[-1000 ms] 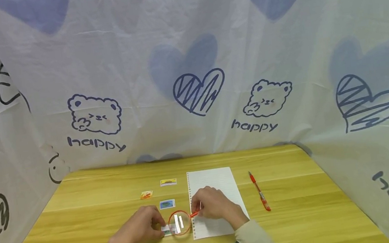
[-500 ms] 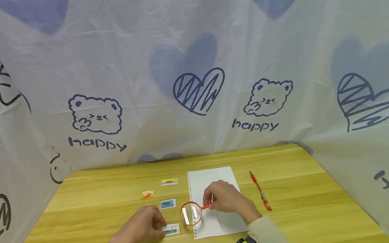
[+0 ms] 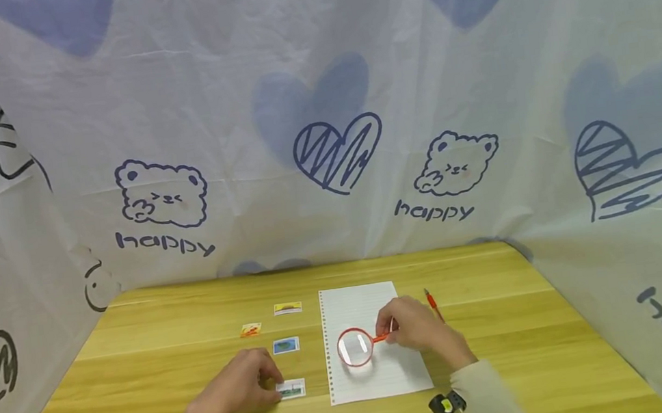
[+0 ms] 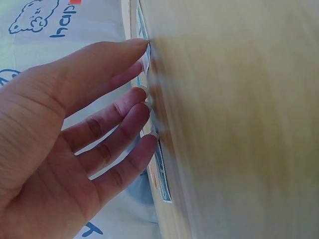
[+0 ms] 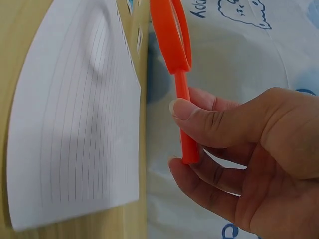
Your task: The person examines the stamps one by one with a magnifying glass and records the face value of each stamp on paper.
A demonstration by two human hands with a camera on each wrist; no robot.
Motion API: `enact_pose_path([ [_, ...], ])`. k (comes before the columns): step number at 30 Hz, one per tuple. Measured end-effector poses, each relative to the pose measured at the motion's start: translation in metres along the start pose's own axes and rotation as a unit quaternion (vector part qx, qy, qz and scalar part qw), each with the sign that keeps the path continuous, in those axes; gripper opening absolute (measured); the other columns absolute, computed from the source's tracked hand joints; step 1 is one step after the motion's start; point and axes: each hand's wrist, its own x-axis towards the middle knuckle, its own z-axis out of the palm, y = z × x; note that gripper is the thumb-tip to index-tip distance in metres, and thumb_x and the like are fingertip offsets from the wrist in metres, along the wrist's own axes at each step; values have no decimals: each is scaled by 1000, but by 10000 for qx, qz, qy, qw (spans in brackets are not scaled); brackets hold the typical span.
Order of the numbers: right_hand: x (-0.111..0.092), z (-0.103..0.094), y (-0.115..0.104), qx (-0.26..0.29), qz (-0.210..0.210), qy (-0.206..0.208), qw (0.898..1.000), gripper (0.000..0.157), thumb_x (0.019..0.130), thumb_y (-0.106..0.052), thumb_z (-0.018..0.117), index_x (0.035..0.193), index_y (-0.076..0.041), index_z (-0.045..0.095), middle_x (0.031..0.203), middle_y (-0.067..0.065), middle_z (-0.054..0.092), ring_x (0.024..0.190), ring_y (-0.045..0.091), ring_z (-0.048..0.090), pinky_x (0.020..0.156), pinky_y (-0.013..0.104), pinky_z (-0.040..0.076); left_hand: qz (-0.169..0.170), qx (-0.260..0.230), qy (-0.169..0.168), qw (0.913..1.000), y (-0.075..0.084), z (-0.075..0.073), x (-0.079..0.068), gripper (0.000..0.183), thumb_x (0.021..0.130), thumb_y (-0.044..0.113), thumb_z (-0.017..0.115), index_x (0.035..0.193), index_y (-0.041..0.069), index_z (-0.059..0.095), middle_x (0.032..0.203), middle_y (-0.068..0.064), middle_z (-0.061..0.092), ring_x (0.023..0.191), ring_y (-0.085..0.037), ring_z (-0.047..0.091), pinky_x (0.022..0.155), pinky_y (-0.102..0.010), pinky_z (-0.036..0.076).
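My right hand [image 3: 410,324] pinches the handle of a red-rimmed magnifying glass [image 3: 355,347] between thumb and fingers. Its lens hovers above a lined sheet of paper [image 3: 383,379], with glare on it. In the right wrist view the orange-red handle [image 5: 183,89] shows between the thumb and fingers. On the table at left, my left hand [image 3: 238,383] rests its fingertips at the left edge of a small greenish stamp-like picture [image 3: 292,389]. The left wrist view has these fingers relaxed and spread, with their tips at the table surface.
Behind that stamp lie a blue picture stamp [image 3: 286,345], a yellow one [image 3: 287,307] and an orange-yellow one [image 3: 251,330]. A red pen [image 3: 432,303] lies right of the paper, partly hidden by my right hand. A printed curtain [image 3: 255,195] surrounds the wooden table [image 3: 165,323].
My right hand has carried the magnifying glass rightward and slightly away from me, off the greenish stamp and over the paper. The left hand has stayed in place.
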Motion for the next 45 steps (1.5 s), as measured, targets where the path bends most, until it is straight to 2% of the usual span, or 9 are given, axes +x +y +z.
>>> enact_pose_path([
  [11,-13,-15,26,31,454,260,9986,23,78,7,80,76,-14,74,75,-4,67,72,10,55,68,27,48,-121,-85,24,9999,1,-1,-2,15,75,8,88,88,10,80,86,3,66,75,-6,53,64,-19,46],
  [19,-24,-22,42,139,375,259,9989,21,78,8,81,78,-11,73,77,4,70,71,10,55,65,25,48,-134,-104,25,9999,1,0,-2,16,75,9,88,89,10,80,85,4,65,74,-6,52,64,-20,46],
  [28,-32,-29,59,70,667,256,9974,20,79,7,81,81,-11,73,78,-3,68,74,11,57,69,26,51,-115,-120,27,9999,2,-1,-2,15,75,9,88,88,9,80,85,3,65,74,-6,53,64,-19,46],
  [33,-39,-32,71,120,679,295,9972,20,79,9,79,81,-11,73,78,-2,68,73,10,56,68,25,50,-141,-91,21,9999,2,0,-2,15,76,10,88,89,10,80,86,3,65,75,-6,53,65,-20,46],
  [41,-48,-38,93,233,431,397,9980,19,76,7,78,81,-11,73,78,3,71,70,8,55,64,22,47,-201,-43,15,9998,2,0,-3,15,77,11,88,89,12,79,87,4,66,77,-7,53,66,-21,47],
  [45,-54,-43,101,228,472,428,9977,19,76,6,79,81,-12,74,78,-1,71,70,8,55,64,23,48,-206,-47,19,9998,1,0,-3,15,77,11,88,90,12,80,87,5,66,76,-7,53,66,-20,47],
])
